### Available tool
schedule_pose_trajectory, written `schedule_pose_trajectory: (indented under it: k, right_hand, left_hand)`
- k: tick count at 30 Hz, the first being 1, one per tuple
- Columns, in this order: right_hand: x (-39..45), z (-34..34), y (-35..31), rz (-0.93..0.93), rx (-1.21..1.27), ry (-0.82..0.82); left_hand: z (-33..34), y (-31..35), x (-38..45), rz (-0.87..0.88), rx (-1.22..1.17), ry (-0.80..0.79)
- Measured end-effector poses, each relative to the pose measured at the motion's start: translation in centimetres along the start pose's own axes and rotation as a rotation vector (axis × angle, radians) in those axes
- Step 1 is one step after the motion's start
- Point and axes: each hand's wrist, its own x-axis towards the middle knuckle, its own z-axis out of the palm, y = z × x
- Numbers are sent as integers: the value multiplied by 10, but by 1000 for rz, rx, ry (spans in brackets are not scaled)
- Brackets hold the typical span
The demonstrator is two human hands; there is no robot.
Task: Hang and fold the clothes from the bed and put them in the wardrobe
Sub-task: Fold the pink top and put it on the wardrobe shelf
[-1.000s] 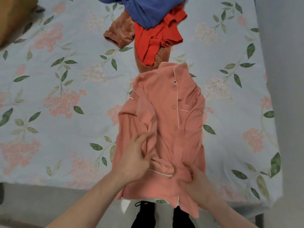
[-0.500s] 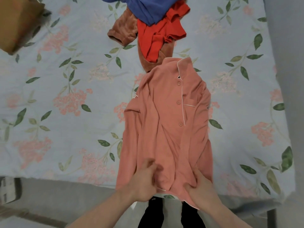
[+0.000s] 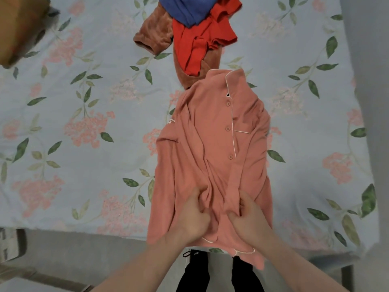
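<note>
A salmon-pink buttoned pyjama shirt (image 3: pixel 212 144) with white piping lies lengthwise on the floral bed sheet (image 3: pixel 84 133), collar away from me, its hem hanging over the near bed edge. My left hand (image 3: pixel 193 218) and my right hand (image 3: pixel 250 220) sit side by side on its lower part, each pinching a bunched fold of the pink fabric near the hem. Beyond the collar lies a heap of clothes: a red garment (image 3: pixel 200 41), a blue garment (image 3: pixel 187 9) on top, and a brown fleece garment (image 3: pixel 153 34) beneath.
An ochre-brown folded cloth (image 3: pixel 19 28) lies at the bed's far left corner. A grey wall or panel (image 3: pixel 370 102) runs down the right side. My black-trousered legs (image 3: pixel 219 272) stand against the bed's near edge above grey floor.
Both hands slid down toward the hem and came closer together, gathering the fabric between them; the shirt's sleeve now lies folded in over the front. The view shifted slightly.
</note>
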Motion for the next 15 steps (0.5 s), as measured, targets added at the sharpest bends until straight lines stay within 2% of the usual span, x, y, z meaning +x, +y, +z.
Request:
schedule_pose_trajectory:
  k: [2, 4, 7, 11, 15]
  right_hand:
    - [-5, -1, 8, 29, -79, -54]
    - [-8, -4, 15, 32, -187, -131]
    - [0, -18, 13, 39, -158, -139]
    - [35, -59, -17, 22, -76, 112]
    - [94, -105, -67, -97, 7, 347]
  left_hand:
    - [3, -4, -4, 57, 116, -43]
    - [-1, -8, -3, 35, 290, -117]
    - [-20, 3, 8, 61, 315, -49]
    - [-69, 40, 47, 111, 225, 193]
    - [-116, 83, 108, 80, 187, 302]
